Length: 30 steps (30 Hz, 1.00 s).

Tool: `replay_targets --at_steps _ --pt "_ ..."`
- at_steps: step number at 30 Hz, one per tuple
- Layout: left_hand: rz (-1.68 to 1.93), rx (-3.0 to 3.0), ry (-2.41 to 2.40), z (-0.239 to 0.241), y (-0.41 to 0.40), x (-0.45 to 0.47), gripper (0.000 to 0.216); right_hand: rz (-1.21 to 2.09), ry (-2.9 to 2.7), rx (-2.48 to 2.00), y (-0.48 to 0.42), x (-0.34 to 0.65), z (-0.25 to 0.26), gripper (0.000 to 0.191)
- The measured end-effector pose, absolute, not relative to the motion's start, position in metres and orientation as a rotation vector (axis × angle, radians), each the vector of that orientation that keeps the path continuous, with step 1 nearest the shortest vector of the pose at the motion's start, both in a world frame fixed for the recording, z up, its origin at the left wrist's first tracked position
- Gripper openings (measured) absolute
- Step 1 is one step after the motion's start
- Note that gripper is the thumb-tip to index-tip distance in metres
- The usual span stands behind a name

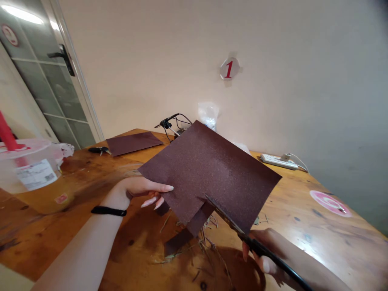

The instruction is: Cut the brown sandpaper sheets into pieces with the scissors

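My left hand [153, 192] pinches the left edge of a dark brown sheet [209, 165], thumb on top and fingers underneath. The sheet is raised and tilted above the table. My right hand [269, 254] is wrapped round the black handles of a pair of scissors [232, 222]. Their blades reach into the sheet's lower edge, where a cut shows, with a strip [200, 218] angled down beside it. Below lies a cut brown piece [178, 242] among thin dry stalks [212, 242]. How far the blades are apart is hard to make out.
On the wooden table [303, 226], a lidded drink cup [36, 178] with a red straw stands at far left. Another brown sheet [135, 143] lies behind, by dark keys [100, 150]. Further back are black cables [174, 119], a clear plastic bag [208, 114] and a power strip [279, 161].
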State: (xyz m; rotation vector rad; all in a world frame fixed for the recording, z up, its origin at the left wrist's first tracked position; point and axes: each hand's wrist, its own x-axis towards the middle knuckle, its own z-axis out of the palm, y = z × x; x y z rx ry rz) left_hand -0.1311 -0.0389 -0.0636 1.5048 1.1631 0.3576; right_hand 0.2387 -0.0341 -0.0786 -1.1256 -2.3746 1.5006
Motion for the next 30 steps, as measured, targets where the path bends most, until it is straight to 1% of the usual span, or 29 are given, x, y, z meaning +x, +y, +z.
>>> replay_targets --at_steps 6,12,20,27,30 --pt "0.379 1.539 1.127 -0.064 -0.036 -0.128 0.058 1.508 -2.316 -1.088 -0.036 0.24 -0.081 0.08" --pt "0.366 1.516 1.188 -0.064 -0.038 -0.132 0.062 1.565 -2.262 -1.001 -0.038 0.245 -0.091 0.079" --pt "0.371 1.504 1.19 -0.06 -0.041 -0.137 0.064 1.456 -2.376 -0.926 -0.038 0.247 -0.081 0.075" --pt "0.435 1.458 1.174 -0.06 -0.044 -0.137 0.063 1.414 -2.394 -0.962 -0.04 0.245 -0.077 0.072" --pt "0.442 1.452 1.174 -0.06 -0.044 -0.136 0.063 1.493 -2.357 -1.015 -0.039 0.245 -0.079 0.073"
